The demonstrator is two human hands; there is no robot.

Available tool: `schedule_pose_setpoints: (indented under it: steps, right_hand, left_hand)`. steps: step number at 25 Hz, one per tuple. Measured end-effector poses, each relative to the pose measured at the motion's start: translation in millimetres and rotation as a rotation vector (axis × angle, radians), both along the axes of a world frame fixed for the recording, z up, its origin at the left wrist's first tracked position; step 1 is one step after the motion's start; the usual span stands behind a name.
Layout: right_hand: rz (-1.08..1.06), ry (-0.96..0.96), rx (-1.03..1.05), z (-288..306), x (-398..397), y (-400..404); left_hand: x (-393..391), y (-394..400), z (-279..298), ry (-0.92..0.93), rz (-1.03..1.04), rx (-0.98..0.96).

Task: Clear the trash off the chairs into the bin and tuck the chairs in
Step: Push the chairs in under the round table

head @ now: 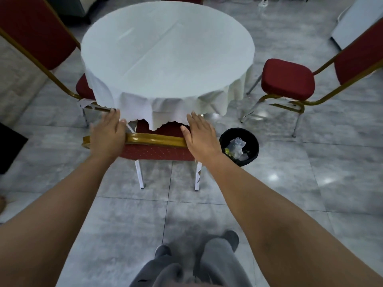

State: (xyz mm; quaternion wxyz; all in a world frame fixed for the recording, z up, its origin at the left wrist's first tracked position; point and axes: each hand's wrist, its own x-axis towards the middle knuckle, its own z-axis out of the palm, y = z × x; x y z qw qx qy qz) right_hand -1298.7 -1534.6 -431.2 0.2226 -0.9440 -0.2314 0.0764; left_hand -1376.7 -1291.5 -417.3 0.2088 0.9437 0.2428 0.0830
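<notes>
Clearly the tucking-in step is under way: both arms reach straight out, palms down on the gold top rail of the near chair (157,139), whose seat already sits partly under the worktop (165,50). The left hand (107,133) and right hand (200,134) lie flat, each grip spread, pinching nothing. The bin (239,149) stands just right of it, trash inside. Next, I judge, the right chair (288,79), well apart, needs pushing in.

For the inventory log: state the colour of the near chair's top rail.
Gold, on the top rail; head view.
</notes>
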Motion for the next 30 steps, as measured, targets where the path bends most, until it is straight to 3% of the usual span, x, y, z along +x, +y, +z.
schedule_pose_setpoints:
  steps: [3,8,12,19,30]
  right_hand:
    - [0.029,-0.007,-0.041,-7,27,-35]
    - [0.002,0.000,-0.086,-13,74,-107]
    - [-0.061,-0.006,-0.095,-10,104,-179]
    - [-0.374,-0.008,-0.139,-22,167,-337]
    - [-0.671,0.004,-0.222,1,352,-522]
  left_hand:
    - [22,-15,14,0.122,0.009,-0.003]
    - [86,-94,23,0.317,-0.101,0.166]
    - [149,-204,10,0.262,-0.254,0.139]
    - [253,-388,-23,0.266,-0.606,0.144]
    - [483,-575,-15,0.216,-0.820,0.050]
